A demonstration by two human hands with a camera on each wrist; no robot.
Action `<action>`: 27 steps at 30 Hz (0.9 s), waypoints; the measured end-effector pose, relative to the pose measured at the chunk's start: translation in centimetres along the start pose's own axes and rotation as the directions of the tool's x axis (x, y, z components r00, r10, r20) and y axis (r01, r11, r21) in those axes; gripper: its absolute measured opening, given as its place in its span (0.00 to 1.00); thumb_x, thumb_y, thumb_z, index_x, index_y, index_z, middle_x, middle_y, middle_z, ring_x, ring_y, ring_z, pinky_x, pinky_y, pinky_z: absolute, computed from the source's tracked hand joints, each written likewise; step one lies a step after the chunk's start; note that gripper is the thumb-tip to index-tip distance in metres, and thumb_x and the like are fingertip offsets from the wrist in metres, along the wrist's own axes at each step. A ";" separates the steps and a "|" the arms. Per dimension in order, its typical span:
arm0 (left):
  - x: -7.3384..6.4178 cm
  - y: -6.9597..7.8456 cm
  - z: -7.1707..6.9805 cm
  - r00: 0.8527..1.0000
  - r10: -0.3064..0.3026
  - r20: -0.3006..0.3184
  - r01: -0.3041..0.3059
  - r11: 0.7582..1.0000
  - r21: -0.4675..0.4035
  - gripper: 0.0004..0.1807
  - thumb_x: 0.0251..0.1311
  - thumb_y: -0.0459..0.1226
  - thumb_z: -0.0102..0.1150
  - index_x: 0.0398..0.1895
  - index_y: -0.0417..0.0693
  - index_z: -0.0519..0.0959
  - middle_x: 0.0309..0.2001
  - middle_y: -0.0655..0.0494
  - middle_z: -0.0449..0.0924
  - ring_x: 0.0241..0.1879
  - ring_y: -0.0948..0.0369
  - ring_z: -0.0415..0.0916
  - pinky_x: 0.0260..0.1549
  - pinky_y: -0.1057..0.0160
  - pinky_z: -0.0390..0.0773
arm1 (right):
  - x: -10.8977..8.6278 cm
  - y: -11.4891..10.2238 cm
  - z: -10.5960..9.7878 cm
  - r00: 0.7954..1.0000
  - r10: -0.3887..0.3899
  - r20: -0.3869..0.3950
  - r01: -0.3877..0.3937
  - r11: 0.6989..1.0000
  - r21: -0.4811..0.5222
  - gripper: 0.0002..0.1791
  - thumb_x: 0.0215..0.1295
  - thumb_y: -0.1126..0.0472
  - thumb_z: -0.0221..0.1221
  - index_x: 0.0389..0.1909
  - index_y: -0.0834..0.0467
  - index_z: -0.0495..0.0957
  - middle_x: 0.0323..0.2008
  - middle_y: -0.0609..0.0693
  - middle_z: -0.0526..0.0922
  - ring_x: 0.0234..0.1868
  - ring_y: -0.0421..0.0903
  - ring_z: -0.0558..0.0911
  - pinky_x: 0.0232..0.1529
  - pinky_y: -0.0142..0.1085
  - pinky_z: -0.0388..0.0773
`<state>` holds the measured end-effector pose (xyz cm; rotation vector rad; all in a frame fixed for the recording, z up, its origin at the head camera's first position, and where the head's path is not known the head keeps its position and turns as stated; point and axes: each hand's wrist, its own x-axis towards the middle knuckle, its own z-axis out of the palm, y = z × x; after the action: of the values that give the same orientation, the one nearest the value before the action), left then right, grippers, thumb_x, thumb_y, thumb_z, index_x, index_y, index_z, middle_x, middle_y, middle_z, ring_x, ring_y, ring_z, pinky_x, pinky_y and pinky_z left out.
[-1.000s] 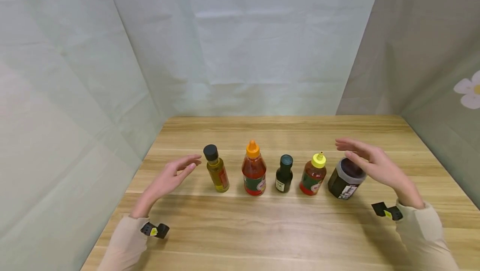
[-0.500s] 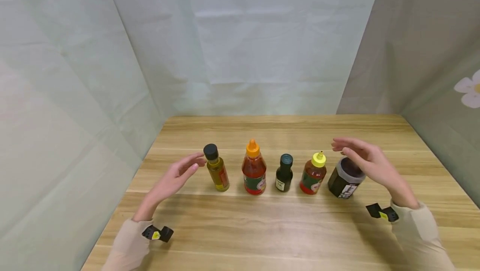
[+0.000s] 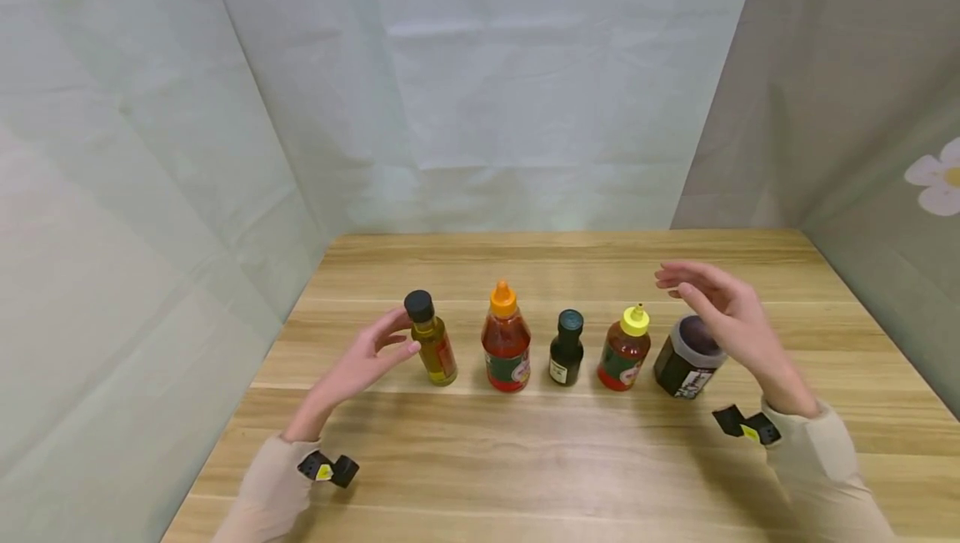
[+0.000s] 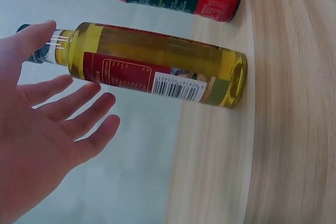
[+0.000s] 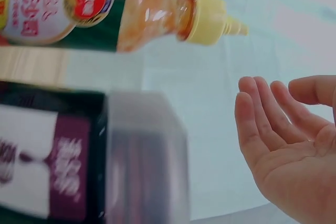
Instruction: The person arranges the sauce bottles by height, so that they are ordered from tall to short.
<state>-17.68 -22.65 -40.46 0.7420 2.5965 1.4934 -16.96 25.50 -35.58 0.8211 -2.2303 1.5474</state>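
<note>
At the left end of the row stands an oil bottle [image 3: 435, 351] with a black cap and a red label. My left hand [image 3: 371, 359] is at its neck, thumb on the near side and fingers reaching behind, not closed round it. In the left wrist view, the thumb overlaps the neck of the oil bottle [image 4: 157, 64] and the fingers are spread and loosely bent. My right hand [image 3: 723, 309] hovers above and behind a dark jar [image 3: 678, 368] with a translucent lid. Its fingers are relaxed and hold nothing; in the right wrist view the hand [image 5: 294, 135] is apart from the jar [image 5: 147, 156].
Between the hands stand a red sauce bottle [image 3: 507, 351] with an orange cap, a small dark bottle [image 3: 566, 355] and a smaller red sauce bottle [image 3: 624, 355] with a yellow nozzle cap. All are upright on the wooden table [image 3: 480, 460]. Pale cloth [image 3: 525, 109] hangs behind.
My left hand has moved right to the oil bottle's neck, its thumb now in front. My right hand has shifted slightly left and farther from me. The bottles and jar stay in place.
</note>
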 end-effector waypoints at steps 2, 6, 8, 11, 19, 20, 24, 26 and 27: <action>0.1 -0.1 0.2 1.000 0.000 -0.005 0.000 1.000 0.003 0.32 0.65 0.36 0.58 0.71 0.43 0.61 0.65 0.41 0.70 0.63 0.45 0.68 0.61 0.41 0.70 | 0.2 -0.3 0.4 1.000 -0.018 0.003 0.018 1.000 0.020 0.18 0.70 0.76 0.46 0.58 0.70 0.71 0.50 0.38 0.82 0.49 0.34 0.82 0.49 0.21 0.77; 0.4 -0.2 0.5 1.000 0.009 -0.016 -0.009 1.000 0.011 0.34 0.63 0.36 0.61 0.71 0.45 0.62 0.63 0.43 0.73 0.62 0.46 0.69 0.61 0.42 0.70 | 0.7 -0.8 1.1 0.998 -0.061 0.025 0.061 0.998 0.001 0.18 0.68 0.77 0.47 0.58 0.72 0.71 0.50 0.36 0.82 0.50 0.33 0.81 0.50 0.21 0.77; 0.5 -0.3 0.7 1.000 0.009 -0.021 -0.009 1.000 0.009 0.34 0.62 0.36 0.62 0.70 0.45 0.63 0.61 0.43 0.74 0.61 0.46 0.70 0.61 0.42 0.70 | 0.9 -1.1 1.4 0.997 -0.072 0.038 0.073 0.997 -0.016 0.18 0.68 0.78 0.48 0.58 0.72 0.71 0.51 0.37 0.81 0.50 0.33 0.81 0.51 0.20 0.76; 0.6 -0.3 0.8 1.000 -0.002 -0.029 0.002 1.000 0.001 0.34 0.61 0.36 0.64 0.69 0.45 0.64 0.60 0.43 0.75 0.61 0.46 0.71 0.61 0.42 0.70 | 1.2 -1.5 1.7 0.995 -0.077 0.057 0.080 0.995 -0.055 0.19 0.67 0.78 0.49 0.58 0.69 0.72 0.52 0.37 0.81 0.51 0.33 0.80 0.52 0.20 0.75; 0.7 -0.4 1.2 0.999 -0.040 -0.019 0.039 0.998 -0.045 0.35 0.60 0.36 0.64 0.70 0.44 0.63 0.62 0.39 0.73 0.62 0.42 0.70 0.63 0.40 0.68 | 2.0 -2.6 2.8 0.990 -0.064 0.128 0.081 0.988 -0.131 0.22 0.67 0.74 0.53 0.61 0.62 0.72 0.55 0.28 0.76 0.54 0.32 0.78 0.54 0.21 0.74; 0.7 -0.4 1.2 0.999 -0.045 -0.017 0.044 0.998 -0.046 0.35 0.60 0.37 0.64 0.70 0.44 0.62 0.62 0.39 0.73 0.63 0.42 0.70 0.63 0.40 0.68 | 2.0 -2.8 3.0 0.989 -0.064 0.135 0.082 0.988 -0.130 0.22 0.67 0.74 0.54 0.61 0.62 0.72 0.56 0.28 0.76 0.55 0.32 0.78 0.54 0.21 0.74; 0.7 -0.4 1.2 0.999 -0.052 -0.016 0.051 0.997 -0.059 0.35 0.61 0.37 0.63 0.70 0.45 0.63 0.63 0.38 0.72 0.63 0.41 0.69 0.63 0.39 0.67 | 2.5 -3.2 3.8 0.985 -0.055 0.161 0.071 0.993 -0.094 0.24 0.65 0.73 0.57 0.62 0.62 0.70 0.58 0.40 0.77 0.57 0.31 0.77 0.57 0.25 0.75; 0.8 -0.3 1.2 0.999 -0.048 -0.015 0.047 0.996 -0.072 0.34 0.61 0.37 0.63 0.70 0.44 0.63 0.63 0.38 0.72 0.63 0.41 0.69 0.63 0.39 0.67 | 2.7 -3.4 4.3 0.983 -0.046 0.176 0.058 0.996 -0.066 0.26 0.63 0.73 0.59 0.63 0.62 0.69 0.59 0.49 0.77 0.58 0.31 0.76 0.58 0.26 0.74; 0.8 -0.3 1.2 0.999 -0.045 -0.015 0.043 0.996 -0.080 0.33 0.62 0.37 0.63 0.70 0.44 0.63 0.62 0.38 0.72 0.63 0.41 0.69 0.63 0.39 0.67 | 2.8 -3.5 4.6 0.982 -0.045 0.185 0.055 0.997 -0.053 0.27 0.63 0.73 0.59 0.64 0.62 0.69 0.59 0.53 0.77 0.58 0.31 0.75 0.59 0.26 0.74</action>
<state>-18.14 -21.46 -41.19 0.6625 2.5308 1.5864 -16.76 19.54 -33.13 1.0320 -2.3500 1.4291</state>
